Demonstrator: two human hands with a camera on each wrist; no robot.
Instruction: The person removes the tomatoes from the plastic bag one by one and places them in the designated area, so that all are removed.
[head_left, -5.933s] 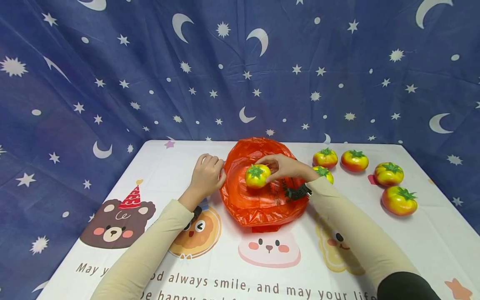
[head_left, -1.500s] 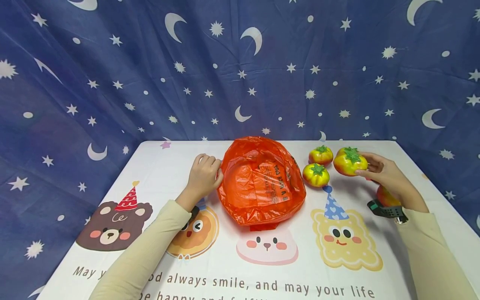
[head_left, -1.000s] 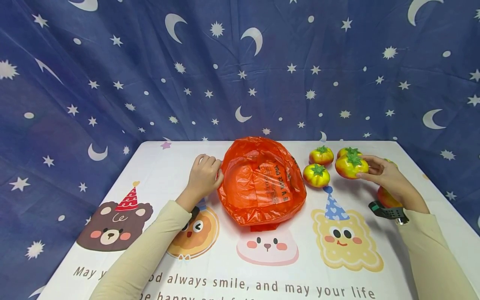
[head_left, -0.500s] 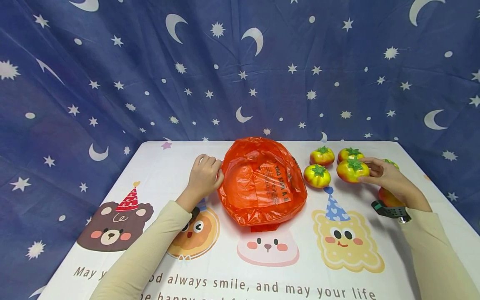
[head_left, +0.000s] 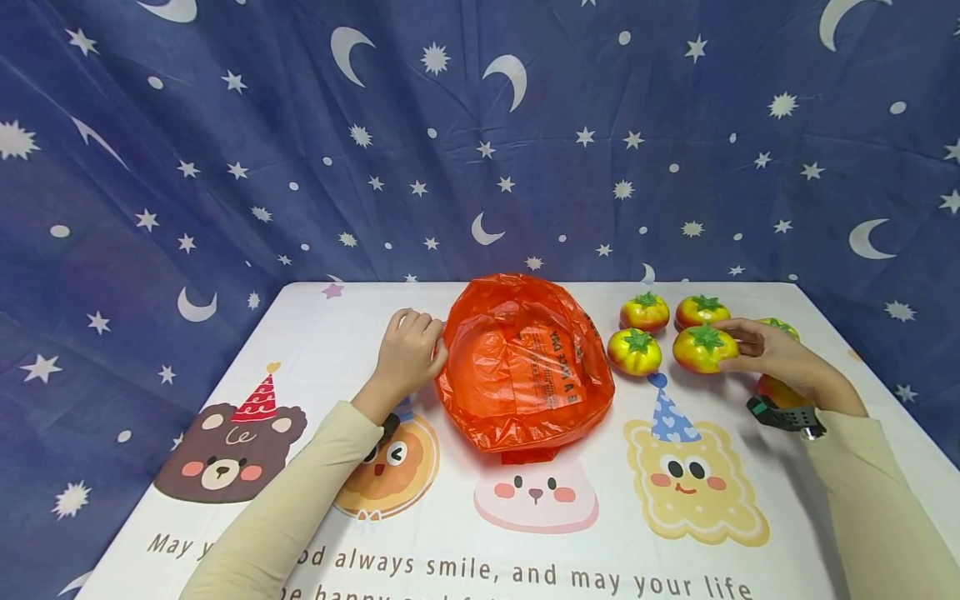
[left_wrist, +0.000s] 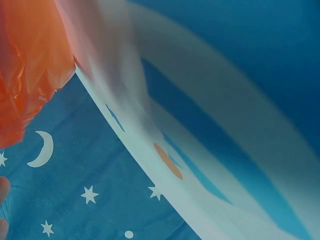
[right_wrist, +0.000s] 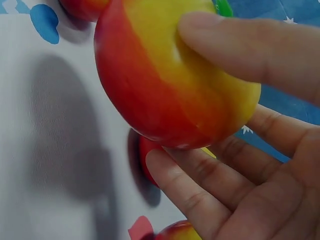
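In the head view, my left hand (head_left: 407, 354) is at the left rim of an upright orange-red plastic bag (head_left: 517, 421), fingers curled and thumb right at the rim. Only its fingertips show at the left edge of the left wrist view, below the bag (left_wrist: 35, 75). My right hand (head_left: 772, 354) pinches a red-and-yellow tomato (head_left: 705, 350) with a green leafy top, close over the cloth at the right. The right wrist view shows the thumb on one side of this tomato (right_wrist: 175, 75) and the fingers under the other.
Two tomatoes, a rear one (head_left: 645, 312) and a front one (head_left: 634, 352), sit right of the bag. Another tomato (head_left: 701, 311) lies behind the held one. Two more, partly hidden by my right hand, are a far tomato (head_left: 782, 327) and a nearer tomato (head_left: 782, 392).
Earliest, my right hand held a tomato over the bag's mouth. It is now at the right, and the held tomato has come down and slightly nearer over the last second. My left hand stays put.
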